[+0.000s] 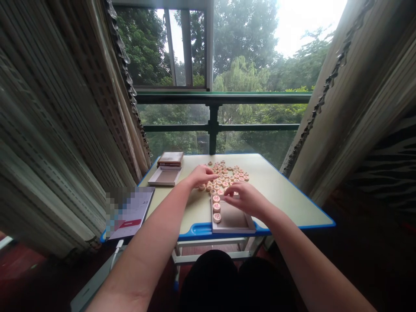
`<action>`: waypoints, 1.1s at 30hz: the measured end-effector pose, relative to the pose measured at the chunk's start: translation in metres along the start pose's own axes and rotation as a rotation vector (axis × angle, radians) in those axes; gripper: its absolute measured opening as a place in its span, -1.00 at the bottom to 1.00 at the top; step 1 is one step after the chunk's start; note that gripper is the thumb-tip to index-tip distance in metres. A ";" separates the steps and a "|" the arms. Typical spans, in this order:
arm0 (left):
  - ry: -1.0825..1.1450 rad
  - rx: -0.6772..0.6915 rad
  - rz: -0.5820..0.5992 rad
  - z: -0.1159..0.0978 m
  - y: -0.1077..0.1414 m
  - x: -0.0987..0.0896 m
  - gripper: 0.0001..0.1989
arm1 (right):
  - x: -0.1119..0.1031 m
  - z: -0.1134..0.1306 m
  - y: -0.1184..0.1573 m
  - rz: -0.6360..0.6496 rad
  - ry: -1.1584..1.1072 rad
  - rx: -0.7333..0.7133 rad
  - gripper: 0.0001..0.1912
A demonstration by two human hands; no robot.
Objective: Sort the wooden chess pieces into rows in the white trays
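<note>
Red-marked loose discs (219,182) beside the left grip (199,175) and right grip (244,198).
Fingers curl; whether either grip holds a disc cannot be told. Under the right grip, an open tray (234,217) carries three discs (216,207) to that grip's left; loose discs cluster between and beyond both grips on a pale tabletop (286,195).

The round pieces (216,206) look like smooth wood. The tabletop (282,195) is smooth and a bit shiny, with a blue plastic edge (195,236). The near box (235,216) looks like dull card. The curtain (74,112) is cloth.
</note>
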State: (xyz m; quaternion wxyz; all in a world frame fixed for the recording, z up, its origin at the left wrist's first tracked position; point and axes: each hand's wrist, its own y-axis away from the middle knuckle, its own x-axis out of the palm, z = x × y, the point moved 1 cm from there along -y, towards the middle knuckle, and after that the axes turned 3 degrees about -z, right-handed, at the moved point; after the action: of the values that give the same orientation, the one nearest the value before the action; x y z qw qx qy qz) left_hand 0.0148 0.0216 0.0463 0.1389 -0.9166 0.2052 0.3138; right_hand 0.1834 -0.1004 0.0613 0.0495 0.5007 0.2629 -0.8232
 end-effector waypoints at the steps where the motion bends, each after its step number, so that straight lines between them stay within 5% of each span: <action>1: -0.038 0.026 -0.125 0.004 -0.003 -0.002 -0.71 | -0.005 -0.004 -0.006 -0.019 0.001 0.014 -0.83; 5: -0.292 0.012 -0.388 0.018 -0.011 -0.011 -0.77 | -0.017 -0.024 -0.035 -0.071 0.035 0.082 -0.81; 11: -0.425 -0.179 -0.152 0.028 -0.008 -0.010 -0.77 | -0.001 -0.077 -0.056 -0.178 0.118 0.145 -0.80; 15: -0.368 -0.167 -0.160 0.028 -0.009 -0.006 -0.76 | 0.007 -0.104 -0.044 -0.315 0.111 0.136 -0.82; 19: -0.280 -0.206 -0.222 0.032 -0.011 -0.009 -0.67 | 0.000 -0.107 -0.036 -0.364 -0.033 0.126 -0.78; 24: -0.251 -0.249 -0.246 0.033 -0.007 -0.022 -0.50 | 0.004 -0.099 -0.035 -0.215 0.006 0.058 -0.81; 28: -0.214 -0.372 -0.136 0.030 -0.001 -0.022 -0.62 | 0.010 -0.097 -0.035 -0.159 0.005 0.064 -0.80; 33: -0.261 -0.236 -0.200 0.037 -0.006 -0.014 -0.71 | 0.007 -0.099 -0.034 -0.158 0.007 0.064 -0.80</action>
State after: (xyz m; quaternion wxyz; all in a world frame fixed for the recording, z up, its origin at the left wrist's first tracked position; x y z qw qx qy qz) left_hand -0.0120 0.0446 0.0280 0.0865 -0.8938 0.0554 0.4366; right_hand 0.2471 -0.0225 0.0327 -0.0325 0.4826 0.2754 -0.8308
